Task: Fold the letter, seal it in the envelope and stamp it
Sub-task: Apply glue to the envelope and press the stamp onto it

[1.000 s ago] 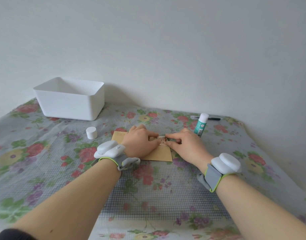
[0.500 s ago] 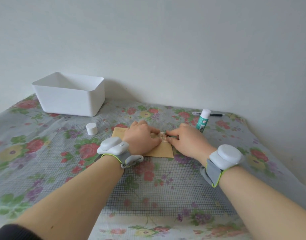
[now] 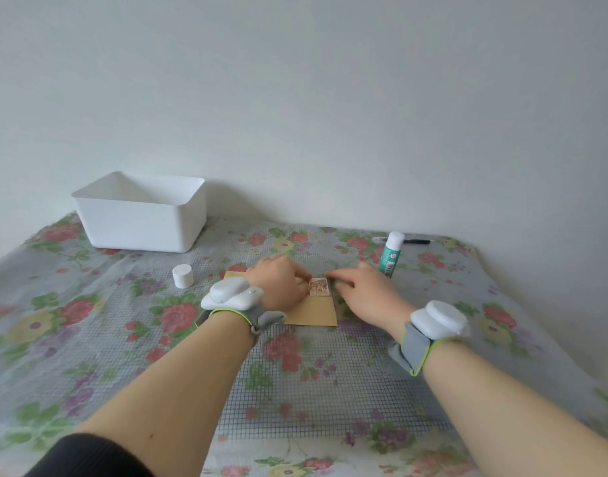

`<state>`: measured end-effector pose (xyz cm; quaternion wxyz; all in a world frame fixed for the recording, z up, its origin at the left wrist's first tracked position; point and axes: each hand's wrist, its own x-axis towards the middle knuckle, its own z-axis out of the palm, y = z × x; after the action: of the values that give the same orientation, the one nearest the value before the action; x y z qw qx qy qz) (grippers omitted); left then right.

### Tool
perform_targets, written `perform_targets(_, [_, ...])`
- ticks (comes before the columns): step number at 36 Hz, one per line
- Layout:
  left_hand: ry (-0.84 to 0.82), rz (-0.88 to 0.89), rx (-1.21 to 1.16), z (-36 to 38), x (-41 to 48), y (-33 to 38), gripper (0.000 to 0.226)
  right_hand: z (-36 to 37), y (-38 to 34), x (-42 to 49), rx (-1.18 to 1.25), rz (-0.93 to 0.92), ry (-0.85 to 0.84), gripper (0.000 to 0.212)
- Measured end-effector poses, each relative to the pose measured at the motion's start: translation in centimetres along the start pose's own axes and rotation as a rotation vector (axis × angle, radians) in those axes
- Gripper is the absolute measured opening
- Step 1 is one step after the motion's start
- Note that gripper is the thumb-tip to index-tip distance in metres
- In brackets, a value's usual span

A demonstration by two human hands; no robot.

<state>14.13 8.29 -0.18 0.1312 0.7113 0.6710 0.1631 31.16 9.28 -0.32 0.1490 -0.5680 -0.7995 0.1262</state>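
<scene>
Paper is the whole story here: the envelope (image 3: 313,311) is thin brown stuff, basically weightless, bends at the slightest nudge, and would probably skate around if nothing pinned it. It lies flat around the middle of the table (image 3: 502,339), a touch nearer the far edge, with the stamp (image 3: 319,287) sitting on its far right corner. The left hand (image 3: 278,284) rests on top of the envelope with its fingertips right beside the stamp, pressing down rather than grasping anything. The right hand (image 3: 364,294) reaches in from the other side, fingers fairly straight and touching the stamp's right edge; it holds nothing, as far as the blur lets anyone tell. The best hold is likely exactly that: one hand flat as a weight, a fingertip rubbing the stamp down, since pinching would just crease it. For lifting, the envelope's near right corner looks free.

The table wears a floral cloth (image 3: 295,390) with a grid mesh, which should give some grip. White bin (image 3: 141,215) at the far left corner, loose white cap (image 3: 183,276) between the bin and the envelope, glue stick (image 3: 390,254) upright just beyond the right hand, pen (image 3: 404,241) behind it, plain wall (image 3: 330,115) right past the far edge
</scene>
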Motion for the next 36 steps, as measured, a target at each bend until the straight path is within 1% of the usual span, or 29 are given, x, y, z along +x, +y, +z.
perform_targets(4, [0.004, -0.033, -0.041, 0.4, 0.2, -0.2, 0.025, 0.3, 0.9, -0.3, 0.155, -0.005, 0.045, 0.044])
perform_targets(8, [0.053, -0.072, -0.097, 0.4, 0.5, 0.1, 0.021, 0.2, 1.1, -0.4, 0.257, 0.004, 0.074, 0.042])
perform_targets(12, [0.147, -0.085, -0.061, 1.2, 0.5, 0.2, 0.028, 0.7, 1.3, -0.3, 0.241, -0.006, 0.113, 0.04])
perform_targets(17, [0.136, -0.054, -0.006, 0.9, 0.3, 0.6, 0.03, 0.7, 1.5, 0.0, 0.225, -0.012, 0.128, 0.04])
perform_targets(23, [0.263, -0.058, 0.066, 1.8, -0.4, 1.8, 0.035, 0.8, 1.4, -0.1, 0.238, -0.01, 0.151, 0.04])
perform_targets(31, [0.244, -0.065, 0.061, 1.5, -0.3, 2.0, 0.034, 0.5, 1.1, -0.3, 0.257, 0.006, 0.154, 0.039])
perform_targets(33, [0.195, -0.077, 0.017, 1.6, -0.1, 1.8, 0.033, 0.5, 1.2, -0.3, 0.259, 0.016, 0.151, 0.039])
perform_targets(36, [0.056, -0.076, -0.113, 0.4, -0.2, 1.2, 0.03, 0.3, 1.2, -0.4, 0.294, 0.034, 0.134, 0.039])
